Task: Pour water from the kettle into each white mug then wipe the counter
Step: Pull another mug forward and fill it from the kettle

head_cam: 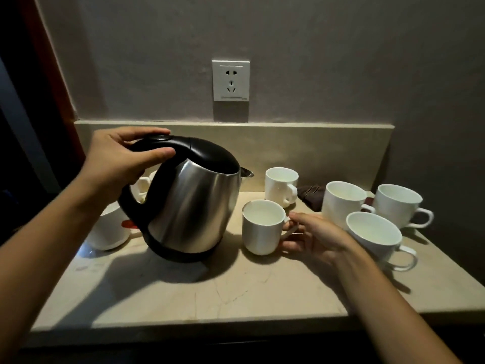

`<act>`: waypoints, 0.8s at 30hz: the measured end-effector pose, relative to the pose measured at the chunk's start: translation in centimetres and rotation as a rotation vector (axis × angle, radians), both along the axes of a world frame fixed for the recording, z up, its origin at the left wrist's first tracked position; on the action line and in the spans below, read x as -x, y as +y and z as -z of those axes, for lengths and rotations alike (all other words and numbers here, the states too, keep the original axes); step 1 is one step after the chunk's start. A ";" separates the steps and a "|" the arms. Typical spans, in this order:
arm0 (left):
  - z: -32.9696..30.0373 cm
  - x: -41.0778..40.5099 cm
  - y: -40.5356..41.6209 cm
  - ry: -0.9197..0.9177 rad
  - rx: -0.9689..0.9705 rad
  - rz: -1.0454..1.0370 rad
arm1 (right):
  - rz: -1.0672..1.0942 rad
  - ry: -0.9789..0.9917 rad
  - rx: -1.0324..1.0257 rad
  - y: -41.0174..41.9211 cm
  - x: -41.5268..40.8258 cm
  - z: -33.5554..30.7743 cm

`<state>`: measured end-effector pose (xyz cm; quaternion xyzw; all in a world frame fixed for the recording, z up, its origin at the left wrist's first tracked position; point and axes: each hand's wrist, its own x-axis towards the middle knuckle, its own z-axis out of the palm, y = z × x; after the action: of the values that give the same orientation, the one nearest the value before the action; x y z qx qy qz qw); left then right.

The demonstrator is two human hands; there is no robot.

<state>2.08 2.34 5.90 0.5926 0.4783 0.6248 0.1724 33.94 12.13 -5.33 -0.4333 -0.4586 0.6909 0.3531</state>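
A steel kettle (194, 203) with a black lid and handle is tilted toward the right, its spout near the mugs. My left hand (123, 161) grips its black handle from above. Just right of the kettle stands a white mug (262, 228); my right hand (312, 236) pinches its handle. Another white mug (279, 185) stands behind it. Three more white mugs (341, 200) (397, 204) (375, 236) cluster at the right. One more mug (143, 185) is partly hidden behind the kettle's handle.
The beige stone counter (210, 290) runs to a front edge near me. A dark brown cloth (312, 195) lies behind the mugs by the backsplash. A white kettle base (111, 229) sits at the left. A wall socket (231, 80) is above.
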 end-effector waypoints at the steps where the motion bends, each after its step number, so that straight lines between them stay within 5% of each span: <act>1: -0.5 -0.1 0.1 0.026 0.015 0.020 | 0.008 -0.005 -0.005 0.1 0.1 0.0; 24: -4.3 -2.5 0.4 0.343 0.187 0.041 | 0.096 -0.082 0.035 0.3 0.0 -0.3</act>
<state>4.59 2.70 10.24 0.6815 0.5443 0.4639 0.1552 33.98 12.46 -5.08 -0.4886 -0.4394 0.6628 0.3591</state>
